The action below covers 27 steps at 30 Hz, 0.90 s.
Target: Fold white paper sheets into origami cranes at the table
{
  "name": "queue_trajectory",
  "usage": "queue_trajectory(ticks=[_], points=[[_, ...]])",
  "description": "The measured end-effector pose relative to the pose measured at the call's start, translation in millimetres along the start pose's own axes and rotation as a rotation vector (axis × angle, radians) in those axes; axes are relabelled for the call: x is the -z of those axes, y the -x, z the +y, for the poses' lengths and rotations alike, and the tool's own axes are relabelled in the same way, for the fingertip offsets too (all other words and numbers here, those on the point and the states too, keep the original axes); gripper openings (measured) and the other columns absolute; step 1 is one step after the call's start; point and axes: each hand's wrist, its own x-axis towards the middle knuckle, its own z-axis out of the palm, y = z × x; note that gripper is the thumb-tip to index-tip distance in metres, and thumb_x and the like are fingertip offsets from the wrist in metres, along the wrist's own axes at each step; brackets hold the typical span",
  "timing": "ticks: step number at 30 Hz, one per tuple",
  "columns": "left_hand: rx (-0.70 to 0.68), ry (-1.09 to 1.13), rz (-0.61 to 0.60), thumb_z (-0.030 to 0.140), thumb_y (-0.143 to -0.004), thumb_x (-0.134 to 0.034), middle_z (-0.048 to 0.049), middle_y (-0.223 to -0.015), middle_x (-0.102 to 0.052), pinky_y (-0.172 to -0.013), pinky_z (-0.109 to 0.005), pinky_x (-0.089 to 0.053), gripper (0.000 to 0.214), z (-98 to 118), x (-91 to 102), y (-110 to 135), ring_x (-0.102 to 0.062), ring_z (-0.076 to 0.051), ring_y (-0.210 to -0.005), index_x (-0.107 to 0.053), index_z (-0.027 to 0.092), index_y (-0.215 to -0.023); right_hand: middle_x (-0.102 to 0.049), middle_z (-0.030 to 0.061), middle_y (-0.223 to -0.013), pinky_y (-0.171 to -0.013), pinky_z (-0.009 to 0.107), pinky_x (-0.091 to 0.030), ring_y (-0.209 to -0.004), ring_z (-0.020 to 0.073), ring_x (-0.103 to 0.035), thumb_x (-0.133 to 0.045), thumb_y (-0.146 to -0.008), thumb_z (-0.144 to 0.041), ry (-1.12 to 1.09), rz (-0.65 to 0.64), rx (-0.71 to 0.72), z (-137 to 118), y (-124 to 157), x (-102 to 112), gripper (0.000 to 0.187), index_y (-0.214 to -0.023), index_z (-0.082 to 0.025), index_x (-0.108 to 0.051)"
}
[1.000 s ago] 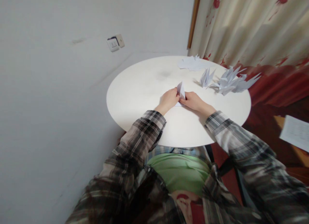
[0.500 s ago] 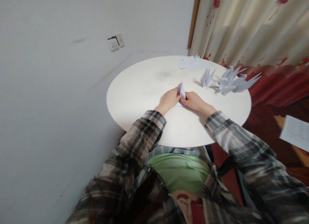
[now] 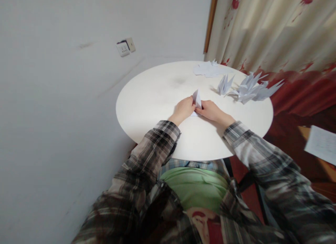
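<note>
A small piece of folded white paper (image 3: 196, 98) stands up between my two hands on the round white table (image 3: 157, 97). My left hand (image 3: 184, 109) pinches it from the left, fingers curled. My right hand (image 3: 210, 110) pinches its lower right side, fingers closed on the fold. Part of the paper lies flat under my hands and is mostly hidden.
Several finished folded paper figures (image 3: 249, 88) lie at the table's right, one smaller figure (image 3: 224, 84) nearer me. Flat paper sheets (image 3: 208, 68) rest at the far edge. A wall with a socket (image 3: 125, 46) is left, a curtain (image 3: 262, 27) right.
</note>
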Motion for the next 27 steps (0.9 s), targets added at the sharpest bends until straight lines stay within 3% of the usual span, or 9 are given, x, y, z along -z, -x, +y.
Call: queue_trajectory(ticks=[27], points=[[0.003, 0.010, -0.003, 0.020, -0.087, -0.039, -0.0125, -0.111, -0.066, -0.085, -0.032, -0.048, 0.031, 0.1, 0.1, -0.2, -0.062, -0.022, -0.101, -0.056, 0.016, -0.112, -0.069, 0.0104, -0.083, -0.062, 0.028, -0.034, -0.071, 0.0194, -0.058, -0.045, -0.085, -0.031, 0.038, -0.015, 0.001, 0.8, -0.9, -0.9, 0.027, -0.092, -0.015, -0.066]])
